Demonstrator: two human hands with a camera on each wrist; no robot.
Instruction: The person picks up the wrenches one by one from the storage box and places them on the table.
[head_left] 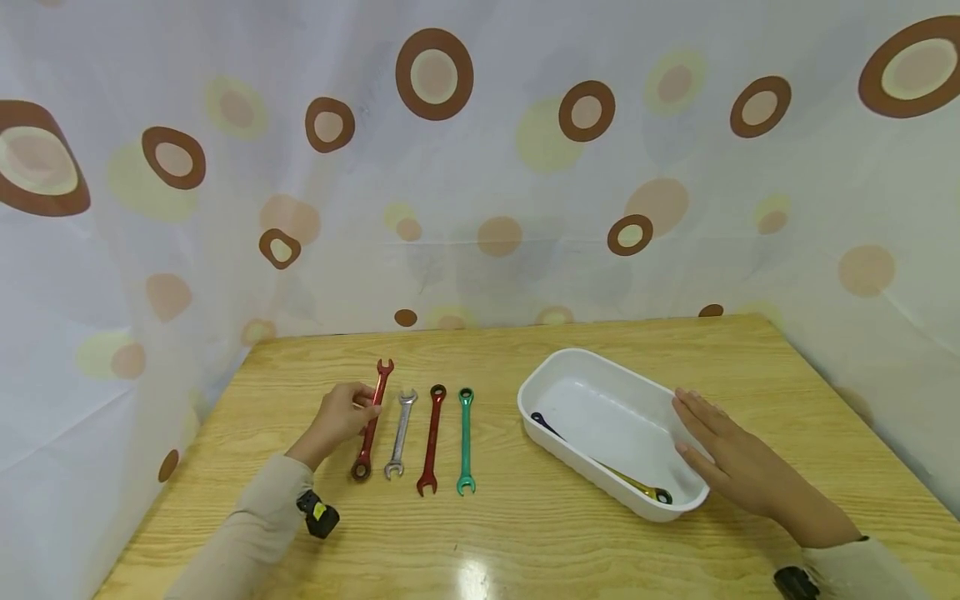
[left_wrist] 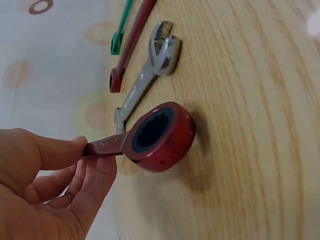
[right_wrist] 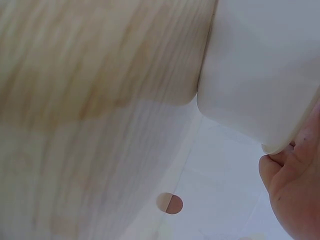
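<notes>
A red wrench (head_left: 372, 429) is on the left side of the table (head_left: 540, 542), pinched in the left grip (head_left: 337, 421), a bare hand whose thumb and fingers close on the shank from the left side. The hold falls a little beyond the middle of the wrench, nearer its forked end, which points toward the backdrop; the ring end juts out past the fingers toward the person. In the left wrist view this ring end casts a shadow on the wood.

Just right of the held wrench lies a silver wrench (head_left: 401, 435), forked at both ends. Next come a second red wrench (head_left: 432, 442) and a green wrench (head_left: 466, 442), each with its ring end away from the person and its fork toward them. The three lie side by side, apart from one another.

Farther right stands a white tray (head_left: 600, 408), set at a slant. Inside, along its near wall, show a yellow wrench (head_left: 633, 483) and a dark ring end (head_left: 537, 417); the wall hides part of the span between, so whether they join cannot be told. The right grip (head_left: 731, 467) is released, its fingers extended and resting at the tray's right rim.

Pale sleeves (head_left: 262, 508) cover both arms, and behind the table hangs a white backdrop (head_left: 450, 183) with brown, peach and yellow rounds
</notes>
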